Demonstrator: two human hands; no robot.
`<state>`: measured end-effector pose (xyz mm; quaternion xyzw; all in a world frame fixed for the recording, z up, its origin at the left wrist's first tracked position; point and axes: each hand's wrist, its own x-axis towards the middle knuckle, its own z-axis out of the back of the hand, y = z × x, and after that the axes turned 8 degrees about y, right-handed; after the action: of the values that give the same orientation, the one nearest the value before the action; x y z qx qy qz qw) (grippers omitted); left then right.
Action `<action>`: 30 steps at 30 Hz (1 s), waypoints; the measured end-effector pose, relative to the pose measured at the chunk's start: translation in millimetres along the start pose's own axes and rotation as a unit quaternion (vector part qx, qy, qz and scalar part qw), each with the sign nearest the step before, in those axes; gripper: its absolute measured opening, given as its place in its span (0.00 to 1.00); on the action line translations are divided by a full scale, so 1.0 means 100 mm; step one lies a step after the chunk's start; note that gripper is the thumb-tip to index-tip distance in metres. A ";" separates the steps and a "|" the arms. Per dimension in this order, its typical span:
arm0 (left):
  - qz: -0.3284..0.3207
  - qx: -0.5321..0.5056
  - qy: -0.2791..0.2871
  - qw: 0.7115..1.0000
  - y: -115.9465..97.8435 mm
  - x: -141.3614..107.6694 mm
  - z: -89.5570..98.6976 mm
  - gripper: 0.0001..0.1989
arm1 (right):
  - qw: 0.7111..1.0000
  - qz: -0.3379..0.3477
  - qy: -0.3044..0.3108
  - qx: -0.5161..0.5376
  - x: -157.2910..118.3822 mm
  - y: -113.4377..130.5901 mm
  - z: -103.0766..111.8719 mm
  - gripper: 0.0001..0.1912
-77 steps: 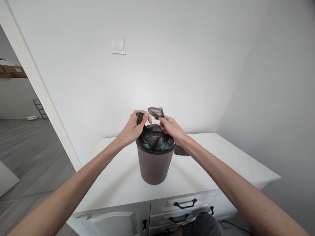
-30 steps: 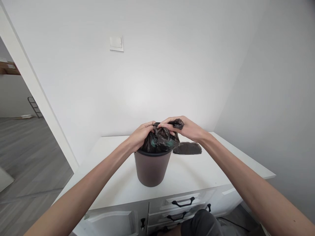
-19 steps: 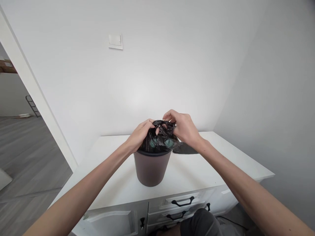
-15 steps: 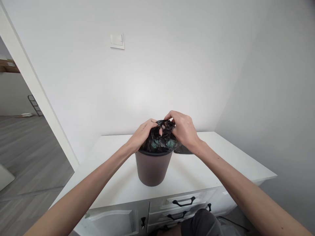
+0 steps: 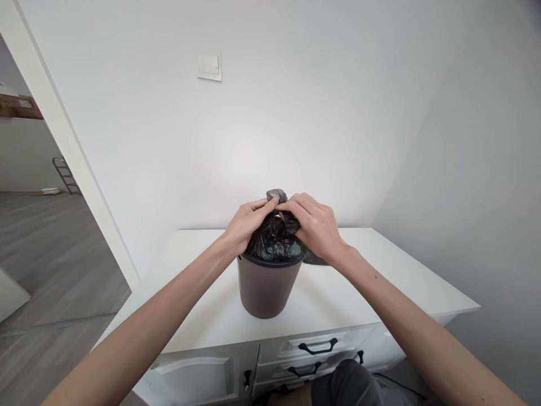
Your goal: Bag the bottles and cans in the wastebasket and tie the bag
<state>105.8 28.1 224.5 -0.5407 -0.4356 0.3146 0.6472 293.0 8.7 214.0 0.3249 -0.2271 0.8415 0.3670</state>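
A brown trash bin [image 5: 266, 290] with a dark rim stands upright on the white cabinet top. A black plastic bag [image 5: 274, 242] fills its mouth, its gathered top pulled up above the rim. My left hand [image 5: 249, 221] pinches the bag's top from the left, thumb near a bunched tip that sticks up. My right hand [image 5: 315, 223] grips the bag from the right, fingers curled into the plastic. Both hands nearly meet over the bin. Some dark plastic lies on the cabinet behind the bin at the right, partly hidden by my right wrist.
The white cabinet [image 5: 203, 332] has black handles on its front, with my knee close below. Behind it is a wall with a light switch [image 5: 209, 66]. A doorway at the left shows grey floor and a metal rack [image 5: 66, 173].
Both hands have come closer together over the bag, and a bunched tip now stands up between them. The whole view has shifted slightly.
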 end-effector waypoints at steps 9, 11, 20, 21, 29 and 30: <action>-0.112 0.405 -0.114 0.900 0.33 0.19 0.35 0.12 | 0.981 -0.004 0.187 0.058 -0.25 0.10 0.07 0.18; -0.110 0.476 -0.132 0.862 0.38 0.28 0.45 0.11 | 0.973 -0.021 0.209 0.093 -0.33 0.18 0.14 0.15; -0.072 0.470 -0.149 0.867 0.39 0.35 0.54 0.18 | 0.928 -0.137 0.244 0.245 -0.63 0.43 0.52 0.08; -0.074 0.460 -0.158 0.870 0.38 0.33 0.54 0.17 | 0.922 -0.149 0.249 0.255 -0.65 0.45 0.55 0.08; -0.135 0.223 -0.075 0.963 -0.03 0.03 0.27 0.17 | 0.888 -0.198 0.261 0.322 -0.55 0.30 0.44 0.19; -0.142 0.202 -0.067 0.967 -0.10 0.01 0.20 0.18 | 0.889 -0.207 0.253 0.321 -0.48 0.25 0.37 0.21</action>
<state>87.1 35.2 234.7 -0.3092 -0.4779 0.3359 0.7505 313.2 -52.4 201.2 0.2408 0.2281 0.8271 0.4538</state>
